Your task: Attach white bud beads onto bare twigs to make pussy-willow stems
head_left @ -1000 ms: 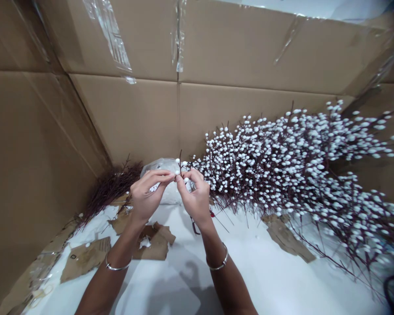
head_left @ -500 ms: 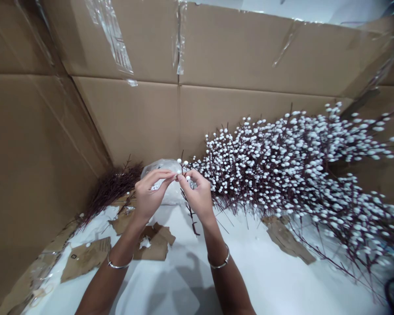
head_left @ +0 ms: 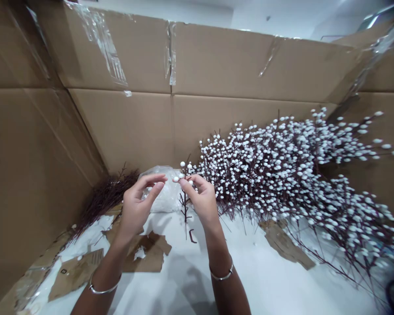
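Observation:
My right hand point(head_left: 202, 199) pinches a thin dark brown artificial berry stem point(head_left: 185, 205) between thumb and fingers. Several white berries point(head_left: 182, 165) sit around its upper part, and its bare twigs hang below the grip. To the left, my left hand point(head_left: 139, 201) is raised with thumb and fingertips slightly apart, and nothing shows between them. It is close to the stem but not touching it. Behind both hands lies a clear plastic bag point(head_left: 166, 194) with contents I cannot make out. A small curved dark piece point(head_left: 192, 236) shows just below the stem.
A large heap of white-berried stems point(head_left: 276, 166) fills the right side. Bare brown stems point(head_left: 108, 197) are piled at the left. Torn cardboard pieces point(head_left: 147, 258) lie on the white surface point(head_left: 249, 271). Tall cardboard walls point(head_left: 124, 127) stand behind and to the left.
My left hand has drawn away leftward from the stem, and its fingertips have parted. My right hand still holds the stem. The small curved piece now appears apart from the stem. The view has tilted up.

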The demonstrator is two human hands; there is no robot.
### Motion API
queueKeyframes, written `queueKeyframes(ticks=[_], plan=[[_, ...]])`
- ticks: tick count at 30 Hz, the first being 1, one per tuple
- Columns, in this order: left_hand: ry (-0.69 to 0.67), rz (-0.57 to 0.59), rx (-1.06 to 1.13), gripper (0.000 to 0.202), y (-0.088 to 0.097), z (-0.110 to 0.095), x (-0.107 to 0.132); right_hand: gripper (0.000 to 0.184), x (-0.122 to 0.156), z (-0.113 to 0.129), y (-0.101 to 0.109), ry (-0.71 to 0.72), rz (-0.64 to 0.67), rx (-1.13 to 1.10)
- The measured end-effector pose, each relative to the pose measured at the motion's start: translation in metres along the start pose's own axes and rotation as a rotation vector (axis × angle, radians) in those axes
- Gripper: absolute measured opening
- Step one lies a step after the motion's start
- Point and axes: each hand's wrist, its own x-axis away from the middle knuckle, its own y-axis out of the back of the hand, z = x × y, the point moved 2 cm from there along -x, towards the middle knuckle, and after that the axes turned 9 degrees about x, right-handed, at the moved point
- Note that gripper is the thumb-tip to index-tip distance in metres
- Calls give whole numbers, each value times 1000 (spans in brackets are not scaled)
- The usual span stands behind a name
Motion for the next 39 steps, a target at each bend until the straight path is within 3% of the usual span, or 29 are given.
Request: queueKeyframes(ticks=[6, 12, 24, 34, 39], plan=[[-157, -65, -22, 16, -7, -12, 7, 14, 9, 15, -6, 112, -22, 161], [-272, -109, 11, 14, -6, -8, 5, 10, 12, 17, -14, 212, -53, 203], [-116, -146, 226, 4, -10, 7, 3, 11, 16, 11, -28, 136, -114, 99], [-80, -168, 294, 4, -11, 15, 0, 13, 16, 2, -34, 71, -119, 74], [-25, -109, 312, 7, -10, 11, -2, 13, 11, 3, -32, 29, -73, 19]])
